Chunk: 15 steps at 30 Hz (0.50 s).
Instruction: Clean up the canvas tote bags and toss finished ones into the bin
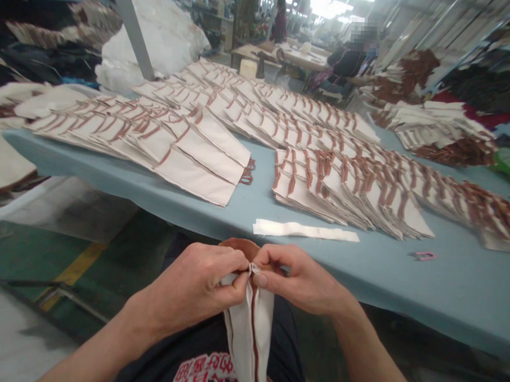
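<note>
A cream fabric piece (261,326) with brown trim hangs down over my lap, its upper end between both hands. My left hand (204,273) pinches the top edge from the left, fingers closed. From the right, my right hand (297,274) pinches the same edge, its thumb and fingertips almost touching those of my left hand. A rounded brown part (241,245) shows just behind the fingertips. Beyond my hands, a white strip (306,231) lies along the near edge of the blue table (186,213).
Overlapping rows of cream pieces with brown trim (205,166) cover much of the table. Small pink-handled snips (424,256) lie at the right. A grey post (133,31) stands behind the table at the left. A seated person (347,62) is in the background.
</note>
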Tool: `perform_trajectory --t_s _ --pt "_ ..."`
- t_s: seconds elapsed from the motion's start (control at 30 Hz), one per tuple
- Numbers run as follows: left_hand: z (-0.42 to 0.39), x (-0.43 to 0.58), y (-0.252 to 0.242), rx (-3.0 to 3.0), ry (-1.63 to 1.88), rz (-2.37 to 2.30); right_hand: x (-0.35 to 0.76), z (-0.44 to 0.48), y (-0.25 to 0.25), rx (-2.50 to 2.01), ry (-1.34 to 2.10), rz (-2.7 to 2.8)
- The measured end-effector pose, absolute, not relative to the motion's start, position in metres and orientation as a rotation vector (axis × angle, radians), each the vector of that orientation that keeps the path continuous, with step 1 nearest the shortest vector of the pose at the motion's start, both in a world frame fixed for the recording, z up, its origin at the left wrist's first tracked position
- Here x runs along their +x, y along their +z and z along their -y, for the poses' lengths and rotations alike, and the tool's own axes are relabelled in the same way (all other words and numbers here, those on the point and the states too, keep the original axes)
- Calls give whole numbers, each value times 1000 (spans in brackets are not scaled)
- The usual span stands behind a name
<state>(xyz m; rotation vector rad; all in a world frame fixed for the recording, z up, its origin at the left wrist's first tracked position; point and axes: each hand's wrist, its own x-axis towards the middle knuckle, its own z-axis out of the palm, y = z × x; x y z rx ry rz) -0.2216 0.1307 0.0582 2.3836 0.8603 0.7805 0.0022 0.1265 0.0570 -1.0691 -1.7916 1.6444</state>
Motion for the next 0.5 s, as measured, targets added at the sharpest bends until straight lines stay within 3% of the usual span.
perform_trajectory --t_s 0.33,0.5 --pt "-141 -220 29 2559 971 -993 -12 -127 48 -1276 1254 1956" --pt "-143 -223 19 2618 995 -986 -14 -125 36 -1252 1306 1897"
